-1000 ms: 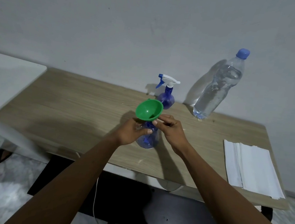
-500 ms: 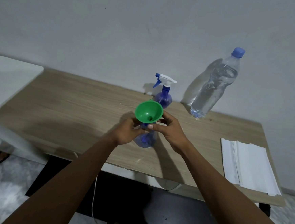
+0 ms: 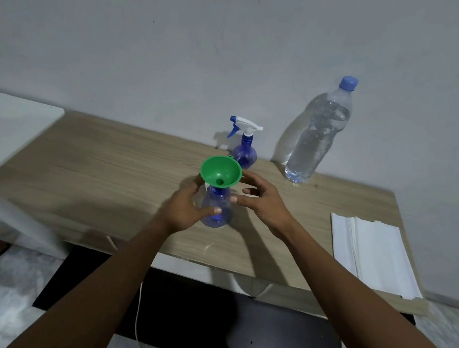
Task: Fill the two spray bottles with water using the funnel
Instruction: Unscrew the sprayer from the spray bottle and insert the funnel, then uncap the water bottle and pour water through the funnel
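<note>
Now our left hand [image 3: 184, 211] curls round the open bottle [image 3: 217, 208] on the table [image 3: 113, 170], thumb across its front. The funnel [image 3: 221, 171] sits in that bottle's neck. Our right hand [image 3: 264, 204] hovers just right of the bottle, fingers loosely spread, gripping nothing. Behind the bottle stands the sprayer [image 3: 245, 150]; behind and right of it, the water bottle [image 3: 318, 134]; well right, paper [image 3: 373, 253].

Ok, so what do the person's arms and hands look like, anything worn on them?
The left arm and right arm are bare to the frame edge, with no sleeves showing. The left hand and right hand are ungloved; no watch, bracelet or ring is visible. Nails look short.
</note>
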Motion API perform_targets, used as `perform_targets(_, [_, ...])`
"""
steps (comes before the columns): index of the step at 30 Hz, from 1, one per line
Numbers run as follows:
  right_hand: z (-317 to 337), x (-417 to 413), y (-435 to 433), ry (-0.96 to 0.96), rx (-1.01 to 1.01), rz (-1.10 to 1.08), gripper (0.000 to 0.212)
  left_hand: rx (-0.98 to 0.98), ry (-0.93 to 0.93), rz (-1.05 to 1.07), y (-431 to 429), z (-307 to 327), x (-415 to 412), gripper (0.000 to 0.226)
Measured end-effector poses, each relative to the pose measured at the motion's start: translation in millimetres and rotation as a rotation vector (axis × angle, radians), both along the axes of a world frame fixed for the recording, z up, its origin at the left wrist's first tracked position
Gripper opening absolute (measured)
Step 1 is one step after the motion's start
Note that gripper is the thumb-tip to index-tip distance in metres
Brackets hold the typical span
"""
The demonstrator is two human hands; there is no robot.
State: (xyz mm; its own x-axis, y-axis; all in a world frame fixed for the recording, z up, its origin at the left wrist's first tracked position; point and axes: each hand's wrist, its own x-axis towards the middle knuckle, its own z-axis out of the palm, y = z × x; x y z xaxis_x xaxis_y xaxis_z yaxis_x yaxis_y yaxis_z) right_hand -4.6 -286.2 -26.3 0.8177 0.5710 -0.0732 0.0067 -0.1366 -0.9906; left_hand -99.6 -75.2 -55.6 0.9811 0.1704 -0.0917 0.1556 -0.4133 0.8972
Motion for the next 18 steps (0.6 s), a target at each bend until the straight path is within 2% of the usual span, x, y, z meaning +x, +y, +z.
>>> perform_targets(2, [-1.6, 4.7, -11.2, 0.01, -0.023, -0.029, 0.068, 0.172, 0.016, 0.23, -9.7, -4.8, -17.2, 0.086])
perform_targets(4, [-1.8, 10.3, -23.2, 0.04, -0.021, -0.099, 0.063, 0.306, 0.041, 0.427, -27.7, -8.1, -32.1, 0.06])
perform_targets(5, [-0.9, 13.7, -29.1, 0.047, -0.025, -0.134, 0.059, 0.342, 0.059, 0.452, -37.8, -9.8, -36.8, 0.049])
perform_targets(9, [12.3, 41.8, -53.5, 0.0, -0.093, -0.271, 0.046, 0.313, 0.183, 0.22, -81.0, -12.0, -28.6, 0.041])
perform_targets(12, [35.7, 76.3, -69.5, -0.109, -0.147, -0.377, 0.04, 0.1, 0.155, 0.138, -110.5, -1.0, 11.3, 0.055])
perform_targets(14, [60.7, 101.0, -78.3, -0.244, -0.211, -0.454, 0.034, 0.053, 0.09, 0.136, -130.3, 21.7, 46.2, 0.065])
perform_targets(17, [107.7, 136.8, -88.8, -0.521, -0.268, -0.617, 0.033, 0.068, 0.007, 0.107, -152.6, 65.3, 102.4, 0.053])
perform_targets(18, [122.8, 148.2, -90.9, -0.58, -0.273, -0.654, 0.037, 0.062, -0.011, 0.091, -157.5, 78.1, 120.2, 0.055])
